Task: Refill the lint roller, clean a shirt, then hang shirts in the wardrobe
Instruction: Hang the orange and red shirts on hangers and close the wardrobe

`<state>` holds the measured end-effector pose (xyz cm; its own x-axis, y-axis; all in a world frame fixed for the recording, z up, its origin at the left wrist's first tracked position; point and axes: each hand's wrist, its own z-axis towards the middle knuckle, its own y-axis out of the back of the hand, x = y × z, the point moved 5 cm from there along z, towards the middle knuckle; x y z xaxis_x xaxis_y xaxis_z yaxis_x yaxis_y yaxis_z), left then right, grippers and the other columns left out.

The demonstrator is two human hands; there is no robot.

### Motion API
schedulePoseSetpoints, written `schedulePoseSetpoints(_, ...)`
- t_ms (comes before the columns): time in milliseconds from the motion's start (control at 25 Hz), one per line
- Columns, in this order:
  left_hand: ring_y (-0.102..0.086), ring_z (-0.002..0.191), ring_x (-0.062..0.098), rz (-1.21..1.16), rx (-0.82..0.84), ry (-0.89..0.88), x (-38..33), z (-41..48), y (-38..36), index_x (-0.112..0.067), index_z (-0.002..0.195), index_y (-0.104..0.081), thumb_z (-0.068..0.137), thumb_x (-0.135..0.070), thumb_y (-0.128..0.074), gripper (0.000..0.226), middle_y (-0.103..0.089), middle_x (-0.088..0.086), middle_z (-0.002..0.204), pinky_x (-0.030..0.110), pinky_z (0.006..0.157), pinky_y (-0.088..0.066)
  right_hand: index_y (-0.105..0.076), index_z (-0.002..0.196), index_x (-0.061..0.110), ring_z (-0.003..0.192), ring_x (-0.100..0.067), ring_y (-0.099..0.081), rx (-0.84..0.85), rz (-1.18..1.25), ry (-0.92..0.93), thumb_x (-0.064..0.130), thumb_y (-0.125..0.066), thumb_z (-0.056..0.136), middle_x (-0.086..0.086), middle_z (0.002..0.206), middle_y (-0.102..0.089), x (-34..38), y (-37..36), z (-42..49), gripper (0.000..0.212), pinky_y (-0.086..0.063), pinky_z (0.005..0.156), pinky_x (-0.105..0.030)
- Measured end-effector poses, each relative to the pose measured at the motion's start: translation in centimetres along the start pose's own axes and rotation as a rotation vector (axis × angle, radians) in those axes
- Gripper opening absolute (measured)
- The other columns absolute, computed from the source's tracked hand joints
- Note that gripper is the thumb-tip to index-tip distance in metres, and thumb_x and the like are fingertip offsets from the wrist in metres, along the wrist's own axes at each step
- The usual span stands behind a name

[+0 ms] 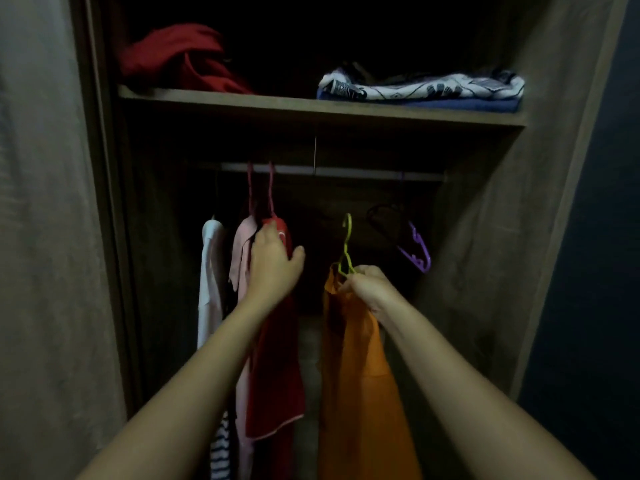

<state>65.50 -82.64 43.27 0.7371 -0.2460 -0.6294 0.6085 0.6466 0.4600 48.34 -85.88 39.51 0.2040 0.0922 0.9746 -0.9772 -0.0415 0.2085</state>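
An orange shirt [360,368] hangs from a yellow-green hanger [346,244], and my right hand [367,289] grips that hanger at its neck, below the rail [346,173]; the hook is not on the rail. My left hand [273,261] rests against the shoulder of a red shirt [277,368] that hangs on the rail, fingers spread around it. A pink shirt [242,251] and a white shirt [211,271] hang to the left of the red one. No lint roller is in view.
Empty purple and dark hangers [415,251] hang at the rail's right end. The shelf [311,107] above carries a red heap [180,60] and folded patterned and blue cloth [422,88]. Wardrobe walls [485,254] close in on both sides. A striped garment [220,448] hangs low left.
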Motion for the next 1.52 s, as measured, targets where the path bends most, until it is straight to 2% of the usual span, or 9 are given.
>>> schedulePoseSetpoints(200,-0.031,0.137,0.037,-0.143,0.344,0.257,1.0,4.0,-4.0,-0.011,0.15,0.006,0.088,-0.007,-0.05,0.084,-0.021,0.021,0.154,0.037,0.112,-0.028,-0.054,0.113,0.012,0.062,-0.004,-0.042,-0.065,-0.071,0.136,0.009,-0.04,0.095,0.005,0.073,-0.045,3.1,0.3,4.3,0.024,-0.034,0.048,-0.013)
schedulePoseSetpoints(520,-0.039,0.132,0.035,-0.165,0.386,0.206,0.6,4.3,-6.3,-0.014,0.149,0.011,0.086,-0.001,-0.044,0.084,-0.02,0.019,0.155,0.034,0.104,-0.037,-0.051,0.124,0.0,0.086,-0.011,-0.052,-0.09,-0.227,0.277,0.009,-0.04,0.095,-0.001,0.093,-0.054,7.6,-0.3,10.3,0.033,-0.039,0.07,-0.022)
schedulePoseSetpoints(760,-0.044,0.129,0.037,-0.185,0.452,0.218,1.1,4.1,-5.9,-0.019,0.148,0.014,0.085,0.0,-0.044,0.088,-0.026,0.021,0.152,0.034,0.096,-0.046,-0.059,0.075,0.013,0.075,-0.024,-0.058,-0.041,-0.352,0.195,0.001,-0.041,0.082,-0.006,0.074,-0.057,8.1,-1.3,12.7,0.023,-0.047,0.066,-0.031)
schedulePoseSetpoints(880,-0.034,0.136,0.036,0.025,0.495,0.141,0.9,4.0,-4.6,-0.01,0.149,0.008,0.088,-0.008,-0.05,0.084,-0.02,0.022,0.154,0.038,0.111,-0.033,-0.064,0.098,0.011,0.097,-0.03,-0.059,-0.034,-0.523,0.185,0.012,-0.047,0.082,-0.013,0.1,-0.062,8.2,-1.9,11.4,0.023,-0.051,0.087,-0.039)
schedulePoseSetpoints(1000,-0.049,0.125,0.031,0.296,0.238,-0.17,-2.1,4.5,-0.3,-0.007,0.143,-0.033,0.092,-0.029,-0.051,0.058,-0.05,0.018,0.138,0.035,0.1,-0.04,-0.052,0.126,0.015,0.118,-0.028,-0.047,-0.266,-0.863,0.461,0.027,-0.056,0.084,-0.01,0.125,-0.052,10.2,-1.3,8.3,0.043,-0.043,0.098,-0.037)
schedulePoseSetpoints(1120,-0.065,0.106,0.024,0.111,-0.131,-0.546,-7.1,5.4,6.4,-0.009,0.12,-0.063,0.088,-0.029,-0.047,0.041,-0.069,0.012,0.114,0.029,0.09,-0.046,-0.061,0.106,0.015,0.097,-0.022,-0.053,-0.538,-0.865,1.05,0.028,-0.053,0.085,-0.004,0.101,-0.061,14.6,-0.9,2.5,0.026,-0.045,0.083,-0.034)
schedulePoseSetpoints(1240,-0.068,0.092,0.026,0.148,-0.409,-0.822,-11.1,7.1,12.0,-0.005,0.107,-0.068,0.084,-0.025,-0.045,0.039,-0.072,0.014,0.102,0.029,0.082,-0.047,-0.061,0.091,0.013,0.084,-0.022,-0.049,-0.727,-0.927,1.391,0.029,-0.054,0.08,-0.006,0.088,-0.06,18.3,-1.1,-0.3,0.021,-0.037,0.075,-0.03)
schedulePoseSetpoints(1360,-0.059,0.106,0.031,0.359,-0.487,-0.769,-13.2,11.5,15.8,-0.006,0.118,-0.059,0.087,-0.02,-0.052,0.035,-0.061,0.017,0.118,0.04,0.089,-0.049,-0.059,0.109,0.011,0.105,-0.025,-0.048,-0.797,-1.03,1.464,0.037,-0.049,0.081,-0.013,0.111,-0.061,22.2,-1.5,-0.2,0.04,-0.034,0.092,-0.034)
schedulePoseSetpoints(1520,-0.013,0.142,0.04,0.697,-0.296,-0.247,-9.9,18.4,18.7,-0.033,0.146,-0.018,0.083,-0.058,-0.051,0.075,-0.007,0.015,0.157,0.063,0.108,-0.019,-0.037,0.141,0.014,0.136,-0.029,-0.035,-0.685,-1.315,1.201,0.059,-0.025,0.085,-0.015,0.146,-0.04,24.6,-1.0,3.0,0.072,-0.021,0.113,-0.042)
